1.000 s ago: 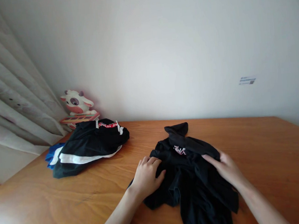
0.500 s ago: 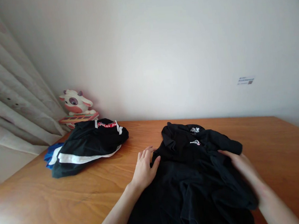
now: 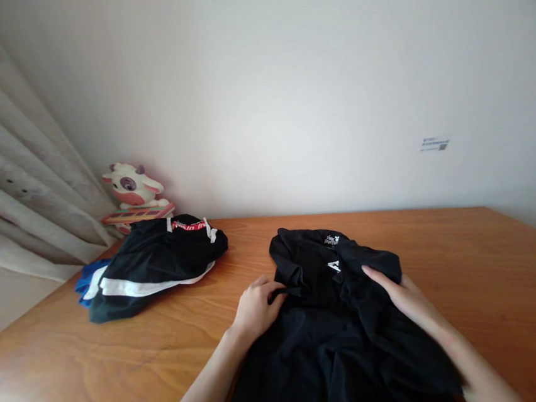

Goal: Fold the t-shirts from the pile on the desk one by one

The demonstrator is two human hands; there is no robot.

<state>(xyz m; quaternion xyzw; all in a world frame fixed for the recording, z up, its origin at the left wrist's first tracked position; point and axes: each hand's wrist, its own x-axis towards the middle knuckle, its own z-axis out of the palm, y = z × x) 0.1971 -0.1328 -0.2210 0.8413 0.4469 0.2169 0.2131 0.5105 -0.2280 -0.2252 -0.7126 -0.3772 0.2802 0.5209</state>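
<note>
A black garment [image 3: 329, 340] with small white prints near its collar lies crumpled on the wooden table [image 3: 177, 342], running off the bottom of the view. My left hand [image 3: 258, 306] pinches the garment's left edge between thumb and fingers. On the other side, my right hand [image 3: 400, 292] grips the garment's right part, its thumb on top and its fingers mostly hidden in or behind the cloth.
Dark shorts [image 3: 154, 256] with white trim and a red-and-white waistband lie at the left, over a blue and white cloth [image 3: 86, 285]. Behind them sits a cow figure [image 3: 134, 185]. A curtain [image 3: 13, 168] hangs at the left, and a wall rises behind the table.
My left hand has closed on the garment's edge. My right hand has moved left, and the upper part of the garment has shifted left and bunched closer together.
</note>
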